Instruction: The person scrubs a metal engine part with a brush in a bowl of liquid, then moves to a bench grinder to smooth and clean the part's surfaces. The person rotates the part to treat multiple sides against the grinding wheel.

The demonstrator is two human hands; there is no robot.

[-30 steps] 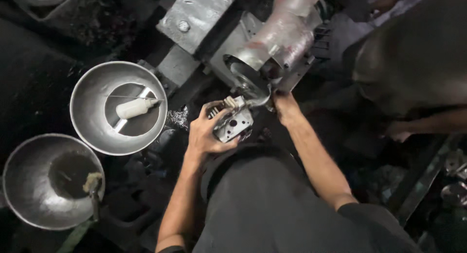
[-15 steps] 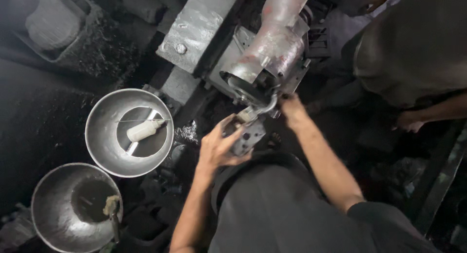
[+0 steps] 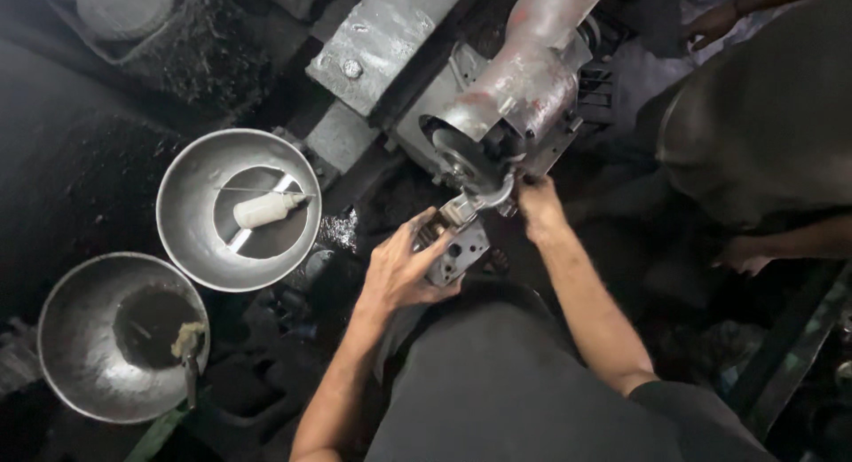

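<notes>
Under the grey machine head (image 3: 524, 89), left hand (image 3: 404, 271) wraps loosely round a small metal block with holes (image 3: 457, 253); right hand (image 3: 537, 205) clamps its bracket end. Beside them, one steel bowl (image 3: 177, 218) holds a white bottle (image 3: 264, 210); the lower bowl (image 3: 62, 338) holds dark paste and a brush (image 3: 188, 351).

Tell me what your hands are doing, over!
Left hand gripping the grey metal block from the side. Right hand up against the grinder, fingers hidden. Block end at the wheel. Nothing in the way.
</notes>
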